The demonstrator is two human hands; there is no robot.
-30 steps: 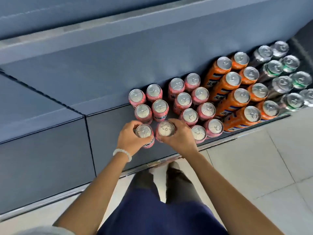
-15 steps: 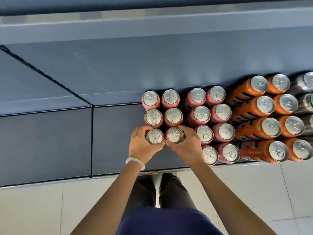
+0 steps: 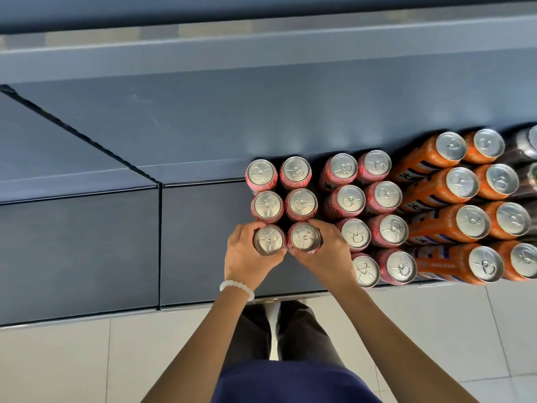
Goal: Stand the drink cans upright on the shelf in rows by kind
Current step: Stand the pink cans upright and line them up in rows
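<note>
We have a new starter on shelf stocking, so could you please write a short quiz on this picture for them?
1. True or false: the orange cans stand to the right of the pink cans.
2. What does the left hand hold? A) a pink can B) an orange can C) nothing
3. Fill in: the two leftmost pink columns hold ___ cans each, counting those in the hands.

Key
1. True.
2. A: its fingers curl round the left front can; the right hand grips the right front can beside it.
3. Three.
</note>
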